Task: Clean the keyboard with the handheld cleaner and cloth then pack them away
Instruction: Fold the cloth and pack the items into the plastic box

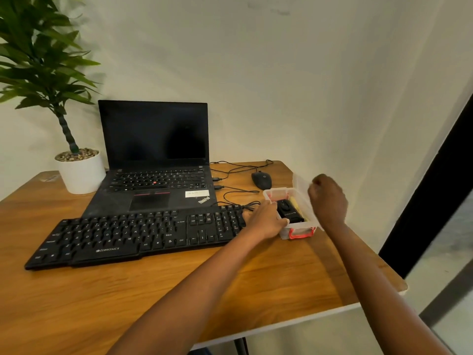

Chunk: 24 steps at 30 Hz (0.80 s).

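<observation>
1 keyboard (133, 234), 1 box (299, 233), 1 lid (300, 184), 2 hands (266, 221) (329, 198)

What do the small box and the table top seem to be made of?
The box looks like clear, slightly cloudy plastic: its walls are see-through and whitish, and its clip is glossy red. The table top looks like wood or wood-look laminate, with visible grain and a pale edge; I cannot tell which.
</observation>
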Each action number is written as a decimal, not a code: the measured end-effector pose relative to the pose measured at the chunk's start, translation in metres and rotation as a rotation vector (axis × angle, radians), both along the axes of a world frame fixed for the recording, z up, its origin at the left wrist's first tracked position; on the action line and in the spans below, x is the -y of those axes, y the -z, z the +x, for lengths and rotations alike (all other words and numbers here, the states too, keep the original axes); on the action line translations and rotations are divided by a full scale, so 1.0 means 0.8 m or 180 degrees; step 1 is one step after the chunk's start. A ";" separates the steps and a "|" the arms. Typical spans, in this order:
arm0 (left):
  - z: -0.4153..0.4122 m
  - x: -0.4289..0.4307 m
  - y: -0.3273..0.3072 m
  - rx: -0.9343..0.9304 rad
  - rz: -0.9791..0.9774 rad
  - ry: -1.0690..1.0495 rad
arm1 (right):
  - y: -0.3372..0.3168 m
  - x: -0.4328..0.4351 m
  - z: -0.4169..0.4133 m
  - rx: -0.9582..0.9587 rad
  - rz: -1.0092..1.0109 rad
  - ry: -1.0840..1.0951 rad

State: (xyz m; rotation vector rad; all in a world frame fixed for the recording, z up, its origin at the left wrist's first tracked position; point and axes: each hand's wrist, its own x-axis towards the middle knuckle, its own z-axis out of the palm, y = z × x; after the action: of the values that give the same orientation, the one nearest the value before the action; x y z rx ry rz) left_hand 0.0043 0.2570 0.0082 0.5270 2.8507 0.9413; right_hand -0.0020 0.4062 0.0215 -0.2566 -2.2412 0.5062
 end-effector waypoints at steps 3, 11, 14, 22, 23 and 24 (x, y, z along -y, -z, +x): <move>0.002 0.003 0.001 0.0062 0.0288 -0.0013 | 0.023 0.018 0.001 0.0008 0.0611 -0.0362; -0.006 0.010 0.004 0.0582 0.1463 -0.0194 | 0.059 0.049 0.021 0.0010 0.0983 -0.0999; -0.008 0.009 0.003 0.0777 0.1818 -0.0354 | 0.068 0.052 0.028 0.0188 0.0776 -0.1087; -0.011 -0.001 0.007 0.0357 0.1232 -0.0201 | 0.055 0.043 0.037 0.0704 -0.0102 -0.1549; -0.011 -0.002 0.009 0.0194 0.0981 -0.0151 | 0.046 0.037 0.041 0.0714 -0.0477 -0.1581; -0.013 -0.001 0.010 0.0003 0.0673 -0.0131 | 0.039 0.029 0.044 0.0545 -0.0865 -0.1474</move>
State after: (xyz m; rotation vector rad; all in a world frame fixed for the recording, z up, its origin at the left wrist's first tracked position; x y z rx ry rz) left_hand -0.0057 0.2582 0.0004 0.4875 2.7873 1.2585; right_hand 0.0329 0.3829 -0.0101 0.0928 -2.3995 1.0738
